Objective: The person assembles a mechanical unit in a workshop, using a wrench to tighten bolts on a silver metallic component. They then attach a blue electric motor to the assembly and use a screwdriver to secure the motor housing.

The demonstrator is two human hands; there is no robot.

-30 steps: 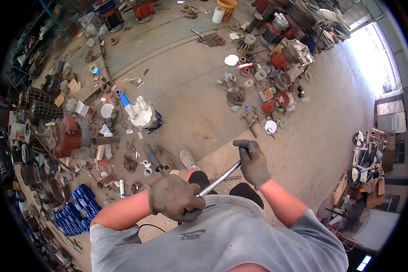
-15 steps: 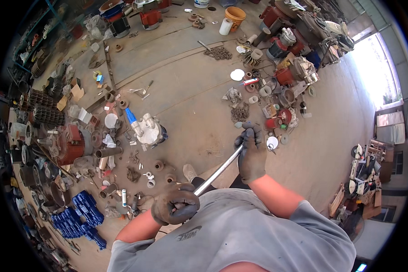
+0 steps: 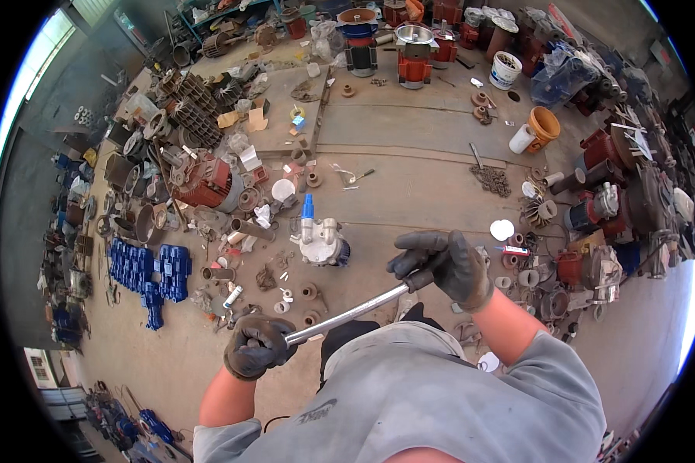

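Observation:
My left hand [image 3: 259,346], in a dark glove, is closed around one end of a long chrome bar [image 3: 349,315]. The bar slants up to the right across my front and ends in a dark grip [image 3: 419,278]. At that end my gloved right hand [image 3: 457,270] has its fingers stretched out and apart, with the grip against or just below them; whether they touch is hard to tell. Past the bar, on the floor, stands a silver metal pump-like unit [image 3: 321,245] with a blue piece [image 3: 308,207] standing up from it.
To the left lie blue castings [image 3: 150,272] and a red motor housing [image 3: 201,181]. Small rings, a white tube [image 3: 232,297] and pipe pieces litter the floor nearby. On the right are an orange bucket [image 3: 544,127], a chain [image 3: 491,180] and several machine parts.
The view has swung to the right side of the body's left, so the floor things sit further right. My right hand's fingers have uncurled from the bar's dark end; my left keeps its grip.

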